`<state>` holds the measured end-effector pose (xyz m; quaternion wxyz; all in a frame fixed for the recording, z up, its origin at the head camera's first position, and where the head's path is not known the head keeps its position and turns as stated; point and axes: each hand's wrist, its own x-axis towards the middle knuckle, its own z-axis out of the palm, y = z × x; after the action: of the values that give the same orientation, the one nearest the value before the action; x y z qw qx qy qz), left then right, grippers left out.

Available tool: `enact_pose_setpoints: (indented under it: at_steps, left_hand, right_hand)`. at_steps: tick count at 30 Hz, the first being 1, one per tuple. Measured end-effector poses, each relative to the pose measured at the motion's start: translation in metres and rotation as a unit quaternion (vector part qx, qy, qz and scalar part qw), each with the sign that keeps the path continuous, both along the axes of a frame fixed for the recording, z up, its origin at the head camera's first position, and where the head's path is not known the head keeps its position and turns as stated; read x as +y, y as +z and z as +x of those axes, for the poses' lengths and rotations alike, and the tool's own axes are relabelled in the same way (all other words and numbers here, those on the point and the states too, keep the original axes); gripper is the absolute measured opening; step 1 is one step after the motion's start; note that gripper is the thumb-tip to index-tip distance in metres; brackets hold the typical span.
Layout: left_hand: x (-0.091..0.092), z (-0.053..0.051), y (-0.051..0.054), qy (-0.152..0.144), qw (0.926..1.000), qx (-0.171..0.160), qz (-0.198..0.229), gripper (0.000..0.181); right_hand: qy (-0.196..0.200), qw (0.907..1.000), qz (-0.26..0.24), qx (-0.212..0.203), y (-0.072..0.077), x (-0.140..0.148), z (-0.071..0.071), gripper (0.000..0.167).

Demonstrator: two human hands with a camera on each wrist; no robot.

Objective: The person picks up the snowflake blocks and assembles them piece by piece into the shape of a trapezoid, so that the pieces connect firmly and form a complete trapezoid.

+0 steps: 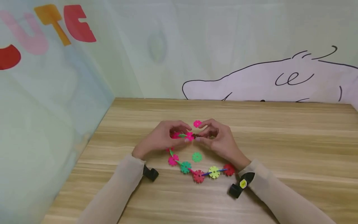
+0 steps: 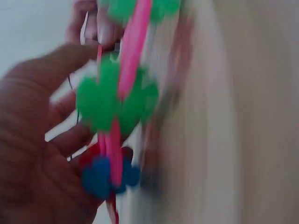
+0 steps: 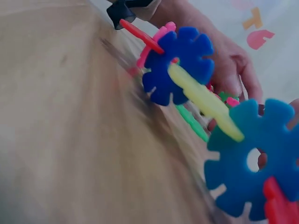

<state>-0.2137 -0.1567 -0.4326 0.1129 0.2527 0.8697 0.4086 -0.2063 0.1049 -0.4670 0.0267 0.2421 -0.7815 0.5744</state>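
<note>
A chain of slotted plastic flower discs (image 1: pixel 185 167) curves over the table, joined edge to edge in pink, green, teal, red, blue and yellow. My left hand (image 1: pixel 156 137) pinches the chain's end at a pink disc (image 1: pixel 190 136). Facing it, my right hand (image 1: pixel 221 140) pinches a small dark brown disc (image 1: pixel 195 135), which meets the pink one; whether they interlock is too small to tell. The left wrist view has green discs (image 2: pixel 117 95) of the chain close by the left palm. In the right wrist view, blue discs (image 3: pixel 180 65) and a yellow disc (image 3: pixel 205 102) stand close to the camera.
A loose pink disc (image 1: pixel 197 123) lies beyond the hands, near the right fingertips. Between the hands and the chain's curve lies a loose green disc (image 1: pixel 197 156). The wooden table (image 1: pixel 293 155) meets a printed backdrop (image 1: pixel 156 68) at the back and left.
</note>
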Motion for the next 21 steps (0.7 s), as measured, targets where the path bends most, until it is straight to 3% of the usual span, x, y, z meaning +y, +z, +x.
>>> enact_pose_setpoints:
  at_steps: [3,9,12,17,21]
  left_hand:
    - [0.011,0.008,0.001,-0.002,0.9995,0.02,-0.025,0.038]
    - [0.004,0.017,-0.01,0.005,0.9999,0.007,0.014,0.027]
    - [-0.001,0.02,-0.014,0.011,0.9993,-0.01,0.034,0.026]
    - [-0.003,0.017,-0.016,0.008,0.9978,-0.031,0.058,0.027]
    - [-0.003,0.015,-0.018,0.0,0.9965,-0.039,0.075,0.027]
  right_hand:
    - [0.0,0.9999,-0.002,-0.012,0.0,-0.002,0.003,0.037]
    - [0.023,0.9988,0.029,-0.031,0.0,-0.004,0.017,0.039]
    - [0.038,0.9974,0.061,-0.01,-0.002,-0.001,0.026,0.043]
    - [0.058,0.9888,0.132,0.04,-0.003,0.003,0.036,0.064]
    - [0.067,0.9861,0.142,0.054,-0.003,0.004,0.038,0.069]
